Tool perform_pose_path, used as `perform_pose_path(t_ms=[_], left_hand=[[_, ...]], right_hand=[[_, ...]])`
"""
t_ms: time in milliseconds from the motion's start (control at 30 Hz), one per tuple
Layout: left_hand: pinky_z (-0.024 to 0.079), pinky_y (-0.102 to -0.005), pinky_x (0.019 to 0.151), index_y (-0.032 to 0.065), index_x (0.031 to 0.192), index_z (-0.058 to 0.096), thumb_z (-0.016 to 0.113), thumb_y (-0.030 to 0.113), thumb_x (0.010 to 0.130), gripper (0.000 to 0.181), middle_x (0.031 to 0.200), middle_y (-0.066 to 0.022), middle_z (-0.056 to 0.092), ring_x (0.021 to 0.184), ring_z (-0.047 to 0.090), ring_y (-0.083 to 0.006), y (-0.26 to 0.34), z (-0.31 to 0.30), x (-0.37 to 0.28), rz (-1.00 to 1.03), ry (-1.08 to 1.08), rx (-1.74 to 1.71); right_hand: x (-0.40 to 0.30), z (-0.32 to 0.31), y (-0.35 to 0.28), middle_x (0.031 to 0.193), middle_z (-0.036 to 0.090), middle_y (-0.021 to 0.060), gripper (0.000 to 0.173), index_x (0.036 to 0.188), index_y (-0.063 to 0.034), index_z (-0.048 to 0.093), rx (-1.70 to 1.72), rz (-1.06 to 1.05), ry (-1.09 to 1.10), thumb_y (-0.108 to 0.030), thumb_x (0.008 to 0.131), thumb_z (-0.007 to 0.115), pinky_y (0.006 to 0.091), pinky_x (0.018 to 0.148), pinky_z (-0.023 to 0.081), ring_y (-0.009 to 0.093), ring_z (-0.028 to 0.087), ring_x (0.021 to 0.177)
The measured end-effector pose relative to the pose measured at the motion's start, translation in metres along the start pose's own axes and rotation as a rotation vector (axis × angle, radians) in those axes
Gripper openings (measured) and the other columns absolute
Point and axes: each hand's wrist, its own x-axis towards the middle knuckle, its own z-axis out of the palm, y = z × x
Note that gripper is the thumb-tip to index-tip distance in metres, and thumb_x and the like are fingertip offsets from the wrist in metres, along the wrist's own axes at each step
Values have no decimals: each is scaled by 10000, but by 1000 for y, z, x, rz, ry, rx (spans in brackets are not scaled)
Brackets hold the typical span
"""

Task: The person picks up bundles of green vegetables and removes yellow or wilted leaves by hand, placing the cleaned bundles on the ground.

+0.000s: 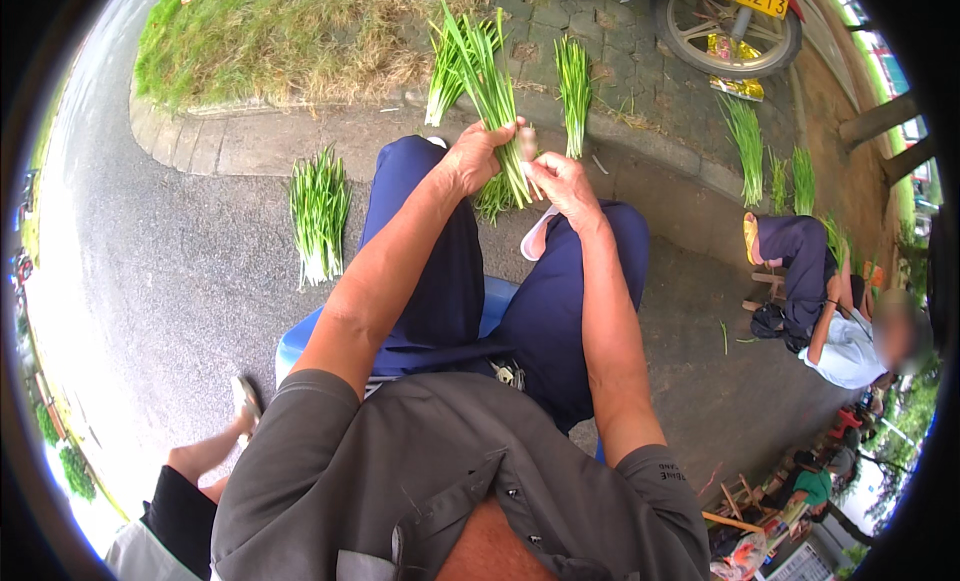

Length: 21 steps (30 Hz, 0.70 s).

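Note:
My left hand [476, 157] is closed around a bundle of long, flat green leaves that look like garlic chives [491, 93], held above the gap between my knees. The leaf tips point away from me and the pale stem ends point back towards me. My right hand [564, 185] pinches at the pale stem ends with thumb and fingers. A small patch beside the stems is blurred. Below the held bundle, a heap of thin green stalks [493, 200] shows between my legs, partly hidden by the left hand. Another chive bunch [442, 93] lies on the kerb just beyond.
More bunches rest at left on the asphalt [320, 213], ahead on the kerb [574, 93] and at right [744, 150]. I sit on a blue seat [304, 339]. A motorcycle wheel [727, 26] stands on the paving. One person [844, 348] sits at right; another's leg [199, 453] is behind left.

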Motion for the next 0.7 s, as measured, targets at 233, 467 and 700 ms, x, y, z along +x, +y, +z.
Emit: perform_pose_path(t_ms=[233, 467, 700], left_hand=[[573, -406, 894, 4, 1198, 544, 516, 111, 1024, 206, 1080, -136, 671, 967, 675, -254, -2, 6, -2, -12, -91, 70], [539, -405, 979, -6, 1248, 538, 553, 155, 1015, 283, 1143, -161, 669, 1079, 661, -271, -5, 8, -5, -46, -214, 151], [543, -399, 966, 25, 1280, 526, 561, 199, 1015, 320, 1212, -141, 664, 1100, 653, -266, -9, 5, -6, -20, -261, 262]], right_hand=[[-14, 9, -11, 894, 643, -16, 298, 1063, -46, 662, 152, 87, -20, -313, 938, 700, 246, 602, 447, 72, 569, 744], [-24, 11, -12, 900, 659, 45, 348, 1087, -22, 642, 262, 109, -73, -339, 948, 681, 266, 709, 507, 127, 648, 808], [-27, 9, -16, 854, 648, 44, 362, 1034, -18, 644, 312, 262, -134, -354, 918, 714, 278, 678, 510, 142, 652, 750]])
